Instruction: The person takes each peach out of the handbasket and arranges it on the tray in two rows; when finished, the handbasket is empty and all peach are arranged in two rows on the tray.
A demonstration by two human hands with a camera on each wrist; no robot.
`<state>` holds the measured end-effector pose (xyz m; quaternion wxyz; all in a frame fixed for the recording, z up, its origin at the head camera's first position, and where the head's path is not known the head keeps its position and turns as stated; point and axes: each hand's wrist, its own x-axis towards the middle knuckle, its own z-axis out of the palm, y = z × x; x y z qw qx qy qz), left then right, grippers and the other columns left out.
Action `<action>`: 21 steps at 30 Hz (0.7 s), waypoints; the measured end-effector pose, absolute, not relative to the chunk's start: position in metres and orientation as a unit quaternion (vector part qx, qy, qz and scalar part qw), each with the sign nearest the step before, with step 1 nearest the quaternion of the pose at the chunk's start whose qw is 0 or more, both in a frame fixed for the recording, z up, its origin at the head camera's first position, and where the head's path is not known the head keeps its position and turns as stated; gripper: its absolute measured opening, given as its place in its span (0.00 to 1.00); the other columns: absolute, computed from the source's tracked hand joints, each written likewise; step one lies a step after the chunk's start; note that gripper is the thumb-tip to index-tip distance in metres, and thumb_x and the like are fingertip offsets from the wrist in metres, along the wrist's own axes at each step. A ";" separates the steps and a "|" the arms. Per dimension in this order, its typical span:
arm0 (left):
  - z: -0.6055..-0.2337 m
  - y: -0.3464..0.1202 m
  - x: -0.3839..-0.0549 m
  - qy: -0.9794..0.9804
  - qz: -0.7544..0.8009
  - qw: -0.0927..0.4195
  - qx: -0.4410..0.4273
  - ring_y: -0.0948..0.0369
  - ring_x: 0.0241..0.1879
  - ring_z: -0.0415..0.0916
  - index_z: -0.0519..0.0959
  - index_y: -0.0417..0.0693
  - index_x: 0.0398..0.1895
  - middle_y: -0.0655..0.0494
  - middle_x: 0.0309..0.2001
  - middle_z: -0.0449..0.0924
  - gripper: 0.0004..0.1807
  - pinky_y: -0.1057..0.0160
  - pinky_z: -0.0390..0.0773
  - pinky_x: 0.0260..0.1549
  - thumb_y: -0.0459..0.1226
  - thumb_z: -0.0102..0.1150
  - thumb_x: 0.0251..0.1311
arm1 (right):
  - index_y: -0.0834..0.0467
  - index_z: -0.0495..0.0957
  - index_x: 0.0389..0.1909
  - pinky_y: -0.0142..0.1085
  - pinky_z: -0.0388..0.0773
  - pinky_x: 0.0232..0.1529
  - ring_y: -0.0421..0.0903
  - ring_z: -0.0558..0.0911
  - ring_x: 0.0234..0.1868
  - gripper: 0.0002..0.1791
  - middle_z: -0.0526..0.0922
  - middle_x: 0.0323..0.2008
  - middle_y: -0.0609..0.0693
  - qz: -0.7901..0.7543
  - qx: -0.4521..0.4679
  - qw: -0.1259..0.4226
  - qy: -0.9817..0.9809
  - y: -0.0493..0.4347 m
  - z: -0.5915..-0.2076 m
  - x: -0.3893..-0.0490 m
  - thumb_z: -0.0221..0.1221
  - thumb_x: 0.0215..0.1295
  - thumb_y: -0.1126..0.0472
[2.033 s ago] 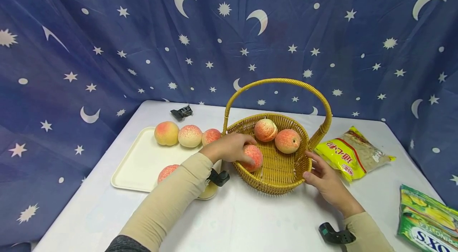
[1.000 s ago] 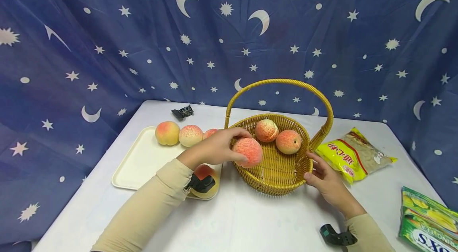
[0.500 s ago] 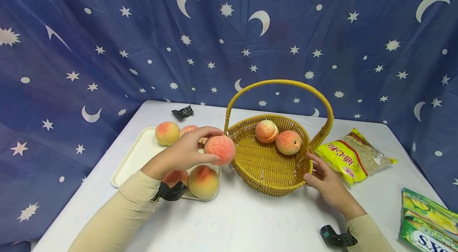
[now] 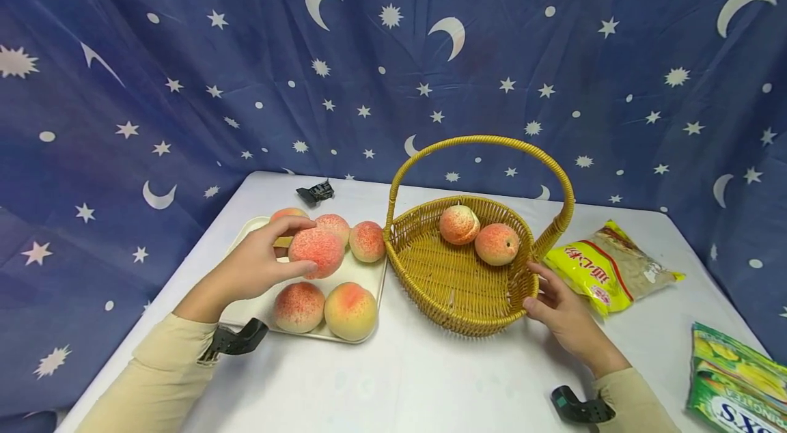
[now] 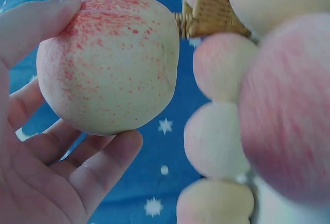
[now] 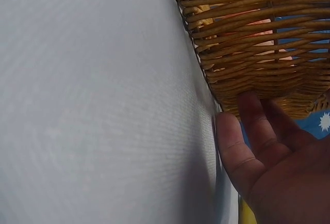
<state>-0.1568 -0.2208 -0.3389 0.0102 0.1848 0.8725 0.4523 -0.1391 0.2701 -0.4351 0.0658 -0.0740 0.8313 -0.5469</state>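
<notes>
My left hand point(image 4: 249, 270) holds a pink-red peach point(image 4: 316, 254) above the cream tray point(image 4: 352, 272). In the left wrist view its thumb lies on top of the peach point(image 5: 111, 64) and the fingers curve underneath. Several more peaches rest on the tray, among them a yellow one point(image 4: 350, 312) and a speckled red one point(image 4: 299, 308) at the near side. To the right stands a wicker basket point(image 4: 455, 283) with two peaches inside. My right hand point(image 4: 562, 313) touches the basket's right outer wall, with fingertips against the weave point(image 6: 252, 43) in the right wrist view.
A yellow bag point(image 4: 605, 268) lies right of the basket, and a green packet point(image 4: 738, 378) is at the table's right edge. A small black wrapped item point(image 4: 316, 193) lies behind the tray. The basket's tall handle point(image 4: 486, 139) arches over it.
My left hand has lifted the peach out of the basket and carried it left over the tray. My right hand has stayed at the basket's side.
</notes>
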 end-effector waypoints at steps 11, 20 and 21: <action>-0.353 -0.262 -0.140 0.888 0.444 -0.014 0.121 0.48 0.51 0.79 0.69 0.36 0.63 0.41 0.60 0.72 0.32 0.59 0.81 0.48 0.37 0.72 0.58 | 0.60 0.47 0.79 0.32 0.78 0.48 0.73 0.66 0.64 0.39 0.53 0.71 0.77 -0.561 -0.084 0.064 0.821 0.270 -0.437 -0.140 0.56 0.75 0.63; -0.363 -0.286 -0.132 0.901 0.422 -0.027 0.094 0.50 0.49 0.78 0.69 0.34 0.60 0.41 0.56 0.74 0.30 0.68 0.81 0.41 0.36 0.71 0.58 | 0.60 0.48 0.79 0.34 0.79 0.48 0.74 0.67 0.63 0.38 0.53 0.70 0.77 -0.552 -0.090 0.056 0.827 0.271 -0.436 -0.140 0.56 0.75 0.63; -0.365 -0.288 -0.131 0.905 0.414 -0.029 0.093 0.48 0.49 0.77 0.70 0.34 0.59 0.40 0.55 0.74 0.30 0.68 0.81 0.40 0.37 0.71 0.58 | 0.60 0.48 0.79 0.34 0.80 0.48 0.74 0.67 0.63 0.38 0.53 0.70 0.77 -0.551 -0.090 0.056 0.828 0.271 -0.436 -0.140 0.56 0.75 0.63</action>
